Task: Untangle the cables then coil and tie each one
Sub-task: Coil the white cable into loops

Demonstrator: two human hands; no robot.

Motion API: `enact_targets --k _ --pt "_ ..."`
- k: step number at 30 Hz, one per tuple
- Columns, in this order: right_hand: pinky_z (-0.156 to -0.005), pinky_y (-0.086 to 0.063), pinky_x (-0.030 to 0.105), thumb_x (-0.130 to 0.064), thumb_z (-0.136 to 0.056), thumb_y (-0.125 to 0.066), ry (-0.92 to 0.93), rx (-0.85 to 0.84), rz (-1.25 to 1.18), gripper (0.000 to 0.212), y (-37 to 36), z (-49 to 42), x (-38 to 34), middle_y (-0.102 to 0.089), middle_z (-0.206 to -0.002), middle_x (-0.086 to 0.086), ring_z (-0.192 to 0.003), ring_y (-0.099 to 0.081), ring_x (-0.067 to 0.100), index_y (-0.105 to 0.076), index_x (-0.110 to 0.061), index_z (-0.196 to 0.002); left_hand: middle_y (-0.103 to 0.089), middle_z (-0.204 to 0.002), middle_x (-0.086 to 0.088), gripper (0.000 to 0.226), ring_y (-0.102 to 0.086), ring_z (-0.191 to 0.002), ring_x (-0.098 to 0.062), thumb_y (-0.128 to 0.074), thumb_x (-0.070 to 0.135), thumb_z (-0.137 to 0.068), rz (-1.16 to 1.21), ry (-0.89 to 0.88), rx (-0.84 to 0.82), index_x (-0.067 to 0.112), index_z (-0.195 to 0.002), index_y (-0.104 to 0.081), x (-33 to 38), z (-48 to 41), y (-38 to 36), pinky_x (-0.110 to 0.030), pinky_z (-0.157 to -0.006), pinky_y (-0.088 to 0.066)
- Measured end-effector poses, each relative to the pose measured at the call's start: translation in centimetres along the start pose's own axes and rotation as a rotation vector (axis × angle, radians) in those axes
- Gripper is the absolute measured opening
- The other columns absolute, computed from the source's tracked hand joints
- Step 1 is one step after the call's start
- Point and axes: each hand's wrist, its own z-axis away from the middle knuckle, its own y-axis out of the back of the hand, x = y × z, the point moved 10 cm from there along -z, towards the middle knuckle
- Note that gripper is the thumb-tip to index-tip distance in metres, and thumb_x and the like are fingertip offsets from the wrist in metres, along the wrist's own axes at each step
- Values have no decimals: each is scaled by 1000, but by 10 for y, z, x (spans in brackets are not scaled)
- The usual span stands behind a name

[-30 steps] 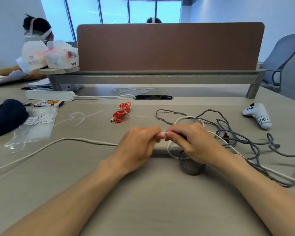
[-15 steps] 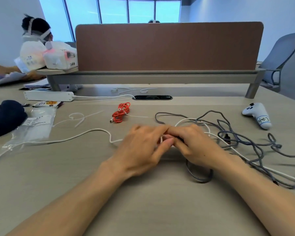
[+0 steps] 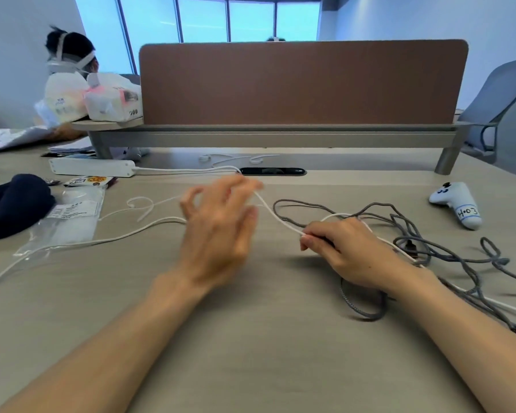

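Two bare forearms reach in from six o'clock over the pale wood-grain desk (image 3: 251, 347). A second ago both hands sat knuckle to knuckle at the middle, working one spot on the thin white round cable (image 3: 283, 222); now they have parted. The right hand (image 3: 349, 251), toward one o'clock, pinches that cable in its curled fingertips (image 3: 306, 238). The left hand (image 3: 218, 231) has swung up toward twelve with fingers splayed, and the cable rises taut from the pinch to its index finger (image 3: 255, 186). That hand is blurred, so I cannot tell whether it nips the cable or lets it slide. Beyond it the white length trails off slack to nine o'clock. I take this as a freed stretch being drawn out: untangling is under way, and no coiling or tying of this cable shows yet. Its other end runs under the right wrist toward four o'clock, crossed with the dark grey braided cable (image 3: 370, 317), whose loops sprawl from five to two o'clock and look likely to snag the pull. Farther out lie a clear plastic bag with a printed label (image 3: 69, 225) and a dark navy cloth bundle (image 3: 12, 204) at ten, loose white cable ties (image 3: 149, 207) at eleven, a white controller-shaped toy marked H-03 (image 3: 456, 204) at two, a white power strip (image 3: 93, 167) and the brown divider panel (image 3: 301, 81) at twelve. The orange coil seen a moment ago is now hidden behind the left hand.
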Motion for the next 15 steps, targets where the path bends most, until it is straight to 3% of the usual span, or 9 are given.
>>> enact_targets --k 3,5,8,11,13,15 --pt "-54 -36 34 -43 -92 -37 88 22 -29 27 -2 0 -17 -61 -65 -2 -59 -49 23 -58 -28 -86 -66 -104 5 36 -61 -102 -19 -32 45 -97 41 -191 -312 25 -114 -57 44 14 -51 -46 -96 -31" --pt "-54 -38 33 -40 -93 -40 124 12 -73 25 -2 1 -22 -61 -66 -7 -59 -49 18 -60 -27 -87 -70 -87 1 33 -65 -82 -26 -36 39 -96 181 -208 -369 19 -98 -62 47 15 -58 -41 -77 -45" --pt "-53 -33 20 -41 -93 -43 11 2 -124 26 2 0 1 -53 -60 -16 -57 -47 6 -64 -26 -85 -70 -72 1 23 -63 -65 -24 -42 16 -82 200 -68 -84 16 -78 -65 14 -1 -20 -34 -58 -45" --pt "-55 -35 25 -41 -95 -41 -65 36 -124 33 11 2 25 -59 -63 -7 -60 -49 11 -66 -23 -83 -60 -64 1 23 -57 -59 -26 -45 13 -87 145 246 135 11 -77 -66 -45 -9 18 -32 -54 -32" --pt "-55 -34 23 -41 -95 -41 -66 47 -95 33 15 3 26 -58 -61 -6 -61 -49 11 -66 -23 -82 -62 -77 -4 26 -58 -73 -30 -42 21 -94 61 318 162 11 -91 -65 -64 -7 24 -33 -61 -34" --pt "-51 -30 19 -37 -97 -45 -63 22 -69 29 11 2 20 -50 -53 -10 -56 -47 7 -66 -22 -82 -64 -105 -4 29 -56 -98 -23 -39 28 -96 44 194 80 17 -114 -58 -45 -5 11 -36 -83 -36"
